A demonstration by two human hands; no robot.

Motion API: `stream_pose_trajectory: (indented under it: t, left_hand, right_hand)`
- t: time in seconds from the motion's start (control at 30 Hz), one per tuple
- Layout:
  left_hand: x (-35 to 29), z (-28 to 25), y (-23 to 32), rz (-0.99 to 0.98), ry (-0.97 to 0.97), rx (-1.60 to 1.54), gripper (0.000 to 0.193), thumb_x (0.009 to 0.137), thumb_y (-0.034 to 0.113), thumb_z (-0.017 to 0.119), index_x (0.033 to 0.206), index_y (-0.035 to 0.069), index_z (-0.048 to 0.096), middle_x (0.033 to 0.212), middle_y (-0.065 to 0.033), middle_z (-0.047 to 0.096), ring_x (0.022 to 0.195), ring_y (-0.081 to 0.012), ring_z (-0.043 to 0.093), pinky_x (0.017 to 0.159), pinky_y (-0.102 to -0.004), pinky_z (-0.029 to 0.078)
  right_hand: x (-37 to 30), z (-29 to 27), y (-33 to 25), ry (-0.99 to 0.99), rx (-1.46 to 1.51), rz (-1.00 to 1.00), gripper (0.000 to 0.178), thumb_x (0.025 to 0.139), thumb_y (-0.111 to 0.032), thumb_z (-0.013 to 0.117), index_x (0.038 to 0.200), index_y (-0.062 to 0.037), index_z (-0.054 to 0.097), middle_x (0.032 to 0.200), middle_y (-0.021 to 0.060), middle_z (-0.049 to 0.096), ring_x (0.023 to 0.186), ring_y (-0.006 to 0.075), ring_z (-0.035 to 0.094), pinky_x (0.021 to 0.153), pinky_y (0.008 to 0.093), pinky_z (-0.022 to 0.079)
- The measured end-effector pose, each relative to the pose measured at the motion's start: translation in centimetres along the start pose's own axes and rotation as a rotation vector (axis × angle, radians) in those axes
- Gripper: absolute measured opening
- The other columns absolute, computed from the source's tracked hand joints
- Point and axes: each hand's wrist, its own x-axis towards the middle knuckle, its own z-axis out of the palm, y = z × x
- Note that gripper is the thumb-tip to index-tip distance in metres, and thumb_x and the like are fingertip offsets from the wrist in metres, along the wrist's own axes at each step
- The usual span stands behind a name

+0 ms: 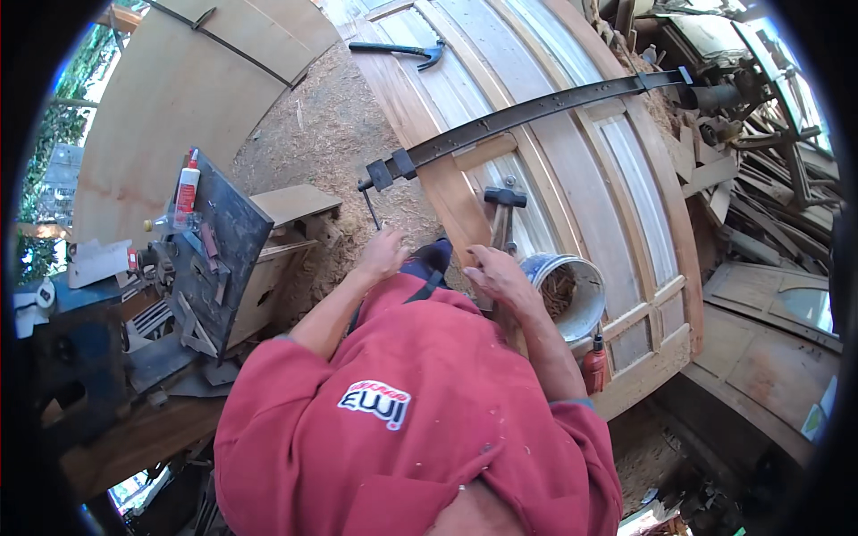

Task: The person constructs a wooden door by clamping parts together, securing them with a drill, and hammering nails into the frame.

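A long metal bar clamp (527,114) lies across a panelled wooden door (661,210). Its thin crank handle (371,209) hangs down from the near-left end. My left hand (384,254) is closed at the lower tip of that handle, fingers curled on it. To the right, over the door's near edge, my right hand (500,273) is open and holds nothing, with its fingers loosely bent and apart. Just beside it stands a white bucket (585,299) containing wood shavings. A sledgehammer (506,196) rests on the door beyond this hand.
A claw hammer (398,48) lies at the door's far end. On the left, a dark board (234,210) carries a glue bottle (188,183). A red bottle (594,364) stands by the bucket. Scrap wood (760,196) is heaped at right; shavings cover the floor (313,134).
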Motion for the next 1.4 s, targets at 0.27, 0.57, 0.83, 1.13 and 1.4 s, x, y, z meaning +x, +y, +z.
stream_pose_trajectory:
  t: [0.27, 0.57, 0.83, 1.13, 1.4]
  left_hand:
    - [-9.9, 3.5, -5.5, -0.318, -0.275, -0.116, 0.037, 0.090, 0.026, 0.058, 0.113, 0.001, 0.070, 0.110, -0.0244, 0.070, 0.108, -0.0397, 0.065, 0.097, -0.0451, 0.050]
    - [0.3, 0.3, -6.4, 0.029, -0.597, -0.019, 0.036, 0.091, 0.030, 0.063, 0.115, 0.005, 0.069, 0.110, -0.0253, 0.069, 0.103, -0.0399, 0.065, 0.092, -0.0474, 0.052]
    - [7.1, -2.6, -9.7, 0.234, -1.364, -0.133, 0.051, 0.093, 0.046, 0.057, 0.111, 0.000, 0.070, 0.107, -0.0189, 0.073, 0.096, -0.0325, 0.068, 0.084, -0.0429, 0.052]
    - [10.7, -10.0, -31.2, 0.262, -0.977, 0.384, 0.046, 0.092, 0.040, 0.051, 0.096, 0.000, 0.073, 0.093, -0.0222, 0.073, 0.084, -0.0376, 0.070, 0.072, -0.0503, 0.051]
    - [8.8, -12.6, -30.8, 0.025, -0.953, 0.354, 0.042, 0.094, 0.034, 0.050, 0.106, 0.000, 0.072, 0.111, -0.0257, 0.069, 0.107, -0.0412, 0.066, 0.091, -0.0497, 0.051]
  right_hand:
    - [1.4, 2.3, -0.2, -0.055, -0.038, -0.043, 0.051, 0.091, -0.034, 0.066, 0.126, 0.0019, 0.060, 0.110, 0.0282, 0.068, 0.107, 0.0419, 0.065, 0.093, 0.0480, 0.052]
    - [5.7, 3.0, 1.7, 0.174, 0.040, 0.165, 0.051, 0.091, -0.034, 0.065, 0.127, 0.0012, 0.061, 0.110, 0.0227, 0.071, 0.105, 0.0368, 0.067, 0.093, 0.0421, 0.052]
    - [10.6, 9.6, 1.9, 0.178, 0.008, 0.472, 0.047, 0.090, -0.035, 0.067, 0.122, -0.0007, 0.065, 0.107, 0.0241, 0.071, 0.102, 0.0384, 0.068, 0.091, 0.0428, 0.053]
    - [14.3, 14.0, -3.4, 0.208, 0.327, 0.454, 0.047, 0.088, -0.034, 0.067, 0.124, -0.0028, 0.065, 0.116, 0.0241, 0.069, 0.110, 0.0371, 0.067, 0.095, 0.0425, 0.052]
    - [13.3, 13.0, 0.4, 0.119, 0.328, 0.469, 0.044, 0.090, -0.024, 0.065, 0.126, 0.0007, 0.063, 0.096, 0.0176, 0.074, 0.084, 0.0240, 0.073, 0.078, 0.0354, 0.056]
